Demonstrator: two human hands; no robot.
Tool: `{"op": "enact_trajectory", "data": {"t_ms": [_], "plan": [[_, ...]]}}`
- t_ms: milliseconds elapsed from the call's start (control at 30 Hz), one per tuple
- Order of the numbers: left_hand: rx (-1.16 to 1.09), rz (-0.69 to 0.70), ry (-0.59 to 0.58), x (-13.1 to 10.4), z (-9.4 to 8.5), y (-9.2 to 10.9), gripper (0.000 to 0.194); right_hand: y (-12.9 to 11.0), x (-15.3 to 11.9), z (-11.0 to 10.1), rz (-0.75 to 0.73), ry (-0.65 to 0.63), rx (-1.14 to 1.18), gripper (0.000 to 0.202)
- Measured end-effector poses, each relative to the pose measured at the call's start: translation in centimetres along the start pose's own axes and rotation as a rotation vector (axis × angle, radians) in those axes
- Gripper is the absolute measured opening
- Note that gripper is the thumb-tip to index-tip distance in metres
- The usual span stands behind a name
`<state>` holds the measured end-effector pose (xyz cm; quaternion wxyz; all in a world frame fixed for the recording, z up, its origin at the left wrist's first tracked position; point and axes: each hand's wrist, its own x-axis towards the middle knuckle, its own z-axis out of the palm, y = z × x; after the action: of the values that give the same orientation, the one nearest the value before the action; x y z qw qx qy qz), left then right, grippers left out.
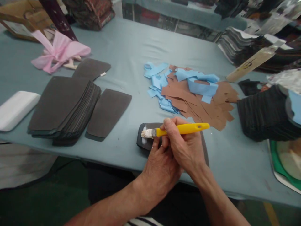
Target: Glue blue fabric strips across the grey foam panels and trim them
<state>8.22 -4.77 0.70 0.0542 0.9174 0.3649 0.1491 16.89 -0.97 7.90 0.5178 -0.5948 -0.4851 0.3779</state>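
My right hand [185,146] is closed around the yellow handle of a paintbrush [188,128]. Its bristles, caked with white, touch a white smear [144,135] at the left end of a dark grey panel [148,126]. Below it, my left hand [162,163] presses its bent fingers onto the same panel near the table's front edge; its thumb is hidden. Both hands cover most of the panel. Just beyond them lies a pile of brown strips [185,97] with pale blue strips [202,84] on and beside it.
To the left stand a fanned stack of dark panels [63,103], a loose panel pair [110,110], a white block [17,108] and pink cloth [61,50]. On the right are a dark stack [265,110], a cream stick-like object [254,62] and a green-rimmed container [277,163].
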Motion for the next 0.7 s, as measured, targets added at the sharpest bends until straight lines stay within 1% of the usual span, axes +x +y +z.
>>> {"op": "enact_trajectory", "data": {"t_ms": [100, 200, 300, 467, 600, 700], "plan": [[0.042, -0.011, 0.074, -0.07, 0.08, -0.09, 0.064, 0.19, 0.15, 0.15, -0.016, 0.030, -0.088, 0.043], [0.055, -0.004, 0.103, -0.18, 0.16, -0.21, 0.067, 0.18, 0.19, 0.08, -0.033, 0.069, -0.109, 0.044], [0.027, 0.006, 0.103, -0.21, 0.08, -0.31, 0.067, 0.27, 0.23, -0.04, -0.041, 0.106, -0.080, 0.045], [-0.008, 0.010, 0.080, -0.10, -0.20, -0.32, 0.068, 0.71, 0.16, -0.32, 0.001, 0.108, -0.097, 0.046], [-0.037, -0.002, 0.027, -0.06, -0.60, -0.30, 0.060, 0.61, 0.09, -0.54, 0.051, 0.079, -0.072, 0.045], [-0.047, 0.002, 0.014, -0.10, -0.71, -0.33, 0.052, 0.38, 0.12, -0.52, 0.064, 0.067, -0.028, 0.044]]}}
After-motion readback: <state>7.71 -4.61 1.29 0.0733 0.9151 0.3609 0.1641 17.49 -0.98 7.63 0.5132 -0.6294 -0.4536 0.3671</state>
